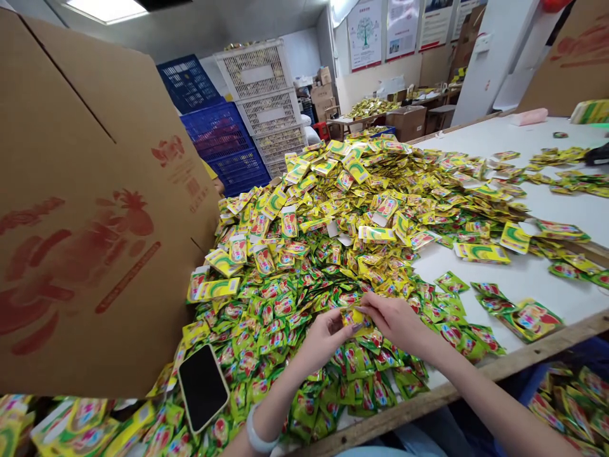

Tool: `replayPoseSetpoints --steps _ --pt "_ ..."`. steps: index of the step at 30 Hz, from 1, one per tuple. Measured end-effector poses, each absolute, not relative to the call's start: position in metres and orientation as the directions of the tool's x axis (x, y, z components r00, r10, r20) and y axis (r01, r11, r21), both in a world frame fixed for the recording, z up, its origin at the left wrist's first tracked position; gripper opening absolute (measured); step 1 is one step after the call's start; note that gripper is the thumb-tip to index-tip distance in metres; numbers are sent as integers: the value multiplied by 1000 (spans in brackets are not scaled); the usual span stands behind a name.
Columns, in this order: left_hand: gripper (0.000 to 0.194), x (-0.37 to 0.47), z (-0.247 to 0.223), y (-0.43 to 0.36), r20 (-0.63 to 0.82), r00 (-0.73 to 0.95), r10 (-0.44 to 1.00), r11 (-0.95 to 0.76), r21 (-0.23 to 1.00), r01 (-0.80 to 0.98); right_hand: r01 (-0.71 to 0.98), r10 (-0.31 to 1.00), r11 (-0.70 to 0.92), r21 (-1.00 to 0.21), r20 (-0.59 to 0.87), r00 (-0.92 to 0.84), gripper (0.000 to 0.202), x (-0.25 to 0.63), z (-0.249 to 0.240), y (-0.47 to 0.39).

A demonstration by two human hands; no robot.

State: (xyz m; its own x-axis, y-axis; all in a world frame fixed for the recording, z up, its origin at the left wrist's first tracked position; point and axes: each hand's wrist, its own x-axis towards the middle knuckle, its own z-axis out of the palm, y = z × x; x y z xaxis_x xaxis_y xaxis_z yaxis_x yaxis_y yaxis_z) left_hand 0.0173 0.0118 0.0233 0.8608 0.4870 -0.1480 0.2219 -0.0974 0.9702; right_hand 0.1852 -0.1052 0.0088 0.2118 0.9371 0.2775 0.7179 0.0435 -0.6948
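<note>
Along the bottom of the frame runs the wooden edge of the bench (pixel 404 411), with a blue bin (pixel 590 351) holding packets (pixel 571 406) below it at lower right. At bottom centre a bangle (pixel 259 433) rings the left wrist; to its left a phone (pixel 203 387) lies screen up, dark, on green packets (pixel 273 317).

Just below the middle of the frame, the left hand (pixel 327 336) and right hand (pixel 394 318) meet, pinching one yellow packet (pixel 354 317) between thumbs and fingers, just above the green ones. The fingers cover much of it, so whether it is open or sealed I cannot tell. The step in hand looks like close fingertip work on this single packet; the next move seems to call for a firm pinch from both sides, as so small a thing could slip among the rest.

At lower right a larger pouch (pixel 535 319) lies on the bench. A tall carton (pixel 95 152) with red print fills the left side. Farther up, yellow boxes (pixel 375 235), some with white flaps showing, top the heap across the centre. Beyond stand blue crates (pixel 219 133) and white crates (pixel 261 95), upper left of centre; posters (pixel 365 35) hang at upper right.
</note>
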Motion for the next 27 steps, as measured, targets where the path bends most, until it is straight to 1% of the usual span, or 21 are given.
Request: replayPoseSetpoints --steps 2,3,4,5,6,7,8,9,10,12,14,15,16,18,20,21,23,25,27 --pt "38 18 20 12 -116 848 517 -115 972 203 658 919 35 -752 282 274 23 182 5 -104" --pt "37 19 18 11 -109 851 513 -88 980 179 587 902 35 -809 279 330 21 181 2 -104" --pt "37 19 16 10 -106 856 506 -43 988 148 481 888 47 -875 257 381 27 179 -1 -105" --pt "38 19 14 7 -105 860 499 1 993 121 347 887 63 -936 212 409 40 176 -4 -105" --pt "40 19 12 4 -105 860 499 26 994 106 204 901 74 -976 153 405 51 174 -7 -105" --pt "43 19 10 0 -104 857 505 19 994 109 78 924 72 -994 95 369 56 171 -10 -106" --pt "45 19 9 -2 -97 856 508 -19 992 124 -10 946 55 -998 49 320 53 169 -13 -107" --pt "47 19 9 -3 -83 861 502 -90 985 148 -43 958 34 -999 20 285 46 168 -16 -109" --pt "51 19 10 0 -66 870 489 -187 966 178 -19 959 14 -1000 8 284 39 168 -19 -111" --pt "59 20 19 17 -32 886 463 -415 875 249 156 929 -9 -988 49 367 35 172 -28 -116" --pt "59 23 34 50 -9 840 543 -603 692 397 407 882 -25 -913 171 439 31 179 -39 -121" --pt "53 27 42 72 9 773 634 -637 572 516 527 869 -41 -849 230 438 29 183 -46 -124" --pt "49 31 50 95 38 648 761 -593 447 670 628 872 -61 -776 265 412 27 186 -53 -126" --pt "61 42 63 140 89 479 873 -475 369 799 764 904 -101 -637 262 338 25 187 -66 -128" --pt "72 56 68 176 109 357 928 -372 350 860 815 927 -135 -564 218 304 23 185 -74 -129" --pt "76 64 68 188 108 315 943 -333 353 875 815 930 -144 -562 204 305 21 184 -76 -129" --pt "86 78 65 203 97 260 961 -277 374 885 782 926 -140 -607 200 321 20 182 -74 -131" --pt "93 89 61 208 99 240 966 -259 417 871 722 917 -104 -684 215 336 19 183 -70 -134" --pt "93 92 61 206 120 244 962 -272 477 836 632 897 -56 -773 239 373 18 185 -66 -139"
